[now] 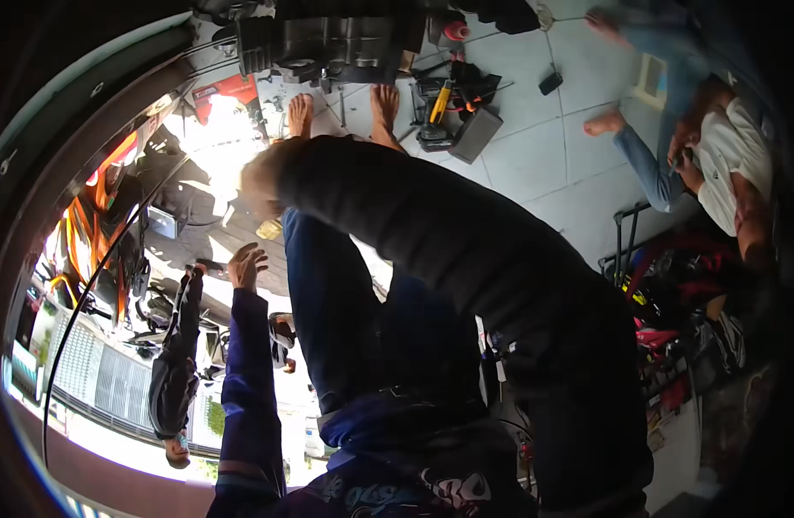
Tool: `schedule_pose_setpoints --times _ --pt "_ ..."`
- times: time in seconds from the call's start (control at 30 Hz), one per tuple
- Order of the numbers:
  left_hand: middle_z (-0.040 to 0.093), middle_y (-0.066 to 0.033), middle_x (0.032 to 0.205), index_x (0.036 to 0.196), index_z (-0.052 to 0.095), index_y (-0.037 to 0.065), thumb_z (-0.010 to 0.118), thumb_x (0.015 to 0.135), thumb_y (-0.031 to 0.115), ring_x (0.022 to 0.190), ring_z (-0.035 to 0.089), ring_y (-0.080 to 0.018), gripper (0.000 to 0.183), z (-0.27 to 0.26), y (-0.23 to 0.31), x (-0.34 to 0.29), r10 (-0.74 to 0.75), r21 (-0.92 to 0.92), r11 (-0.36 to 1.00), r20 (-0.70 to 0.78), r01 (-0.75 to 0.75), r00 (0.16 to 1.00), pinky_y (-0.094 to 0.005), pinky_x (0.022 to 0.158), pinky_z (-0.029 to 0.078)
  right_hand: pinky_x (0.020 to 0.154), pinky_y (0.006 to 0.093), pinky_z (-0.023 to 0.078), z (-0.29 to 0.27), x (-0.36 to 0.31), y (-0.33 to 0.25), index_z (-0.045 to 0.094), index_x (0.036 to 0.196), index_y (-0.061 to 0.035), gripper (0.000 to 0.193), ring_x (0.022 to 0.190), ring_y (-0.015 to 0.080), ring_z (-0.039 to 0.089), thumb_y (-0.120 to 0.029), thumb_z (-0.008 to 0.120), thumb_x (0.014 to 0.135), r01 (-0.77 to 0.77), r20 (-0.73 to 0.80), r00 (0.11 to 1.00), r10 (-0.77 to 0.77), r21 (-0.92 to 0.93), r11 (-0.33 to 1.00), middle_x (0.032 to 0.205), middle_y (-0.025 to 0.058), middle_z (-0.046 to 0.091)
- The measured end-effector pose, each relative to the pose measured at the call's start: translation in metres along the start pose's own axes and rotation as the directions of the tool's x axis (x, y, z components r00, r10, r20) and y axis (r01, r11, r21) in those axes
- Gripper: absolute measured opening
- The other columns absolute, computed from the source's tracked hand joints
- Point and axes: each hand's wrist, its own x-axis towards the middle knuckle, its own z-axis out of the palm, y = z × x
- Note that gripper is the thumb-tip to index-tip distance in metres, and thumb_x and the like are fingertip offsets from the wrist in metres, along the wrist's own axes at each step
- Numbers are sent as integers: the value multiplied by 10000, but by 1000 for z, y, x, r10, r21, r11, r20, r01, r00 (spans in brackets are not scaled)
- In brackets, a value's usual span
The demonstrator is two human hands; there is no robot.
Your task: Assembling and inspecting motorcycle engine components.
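My left hand [247, 266] is raised on the left side, its fingers spread and nothing visible between them. My right arm, in a dark sleeve, reaches across my body to the left. At its end my right hand [263, 180] is smeared by motion and bright light, so its fingers and anything in them cannot be made out. Just below the right hand, a small yellowish object [269, 229] lies on the ground. My knees in dark blue trousers [324, 285] are bent between the arms, with bare feet [384, 105] beyond them.
A large black machine part [332, 47] stands ahead. Right of my feet lie a yellow-handled tool [442, 101], a dark box [476, 135] and a small black object [550, 83]. A red flat box [224, 97] is ahead left. One person [729, 164] sits right; another [174, 380] stands outside left.
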Motion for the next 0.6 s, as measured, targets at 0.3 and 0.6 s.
schedule_pose_setpoints --times 0.3,0.6 --pt "693 -155 953 1180 591 -32 610 885 124 825 709 -238 334 30 68 249 138 46 989 -8 -138 990 -345 670 575 733 408 476 40 -48 226 602 985 -76 192 948 236 619 -211 507 888 4 313 851 421 -806 592 894 120 649" --pt "669 -171 982 1224 544 -43 603 940 239 790 684 -230 405 87 160 443 475 -325 808 -130 -491 870 -351 636 585 505 445 377 119 0 342 596 726 -94 136 541 240 572 -213 562 785 361 561 821 111 -659 660 556 90 562"
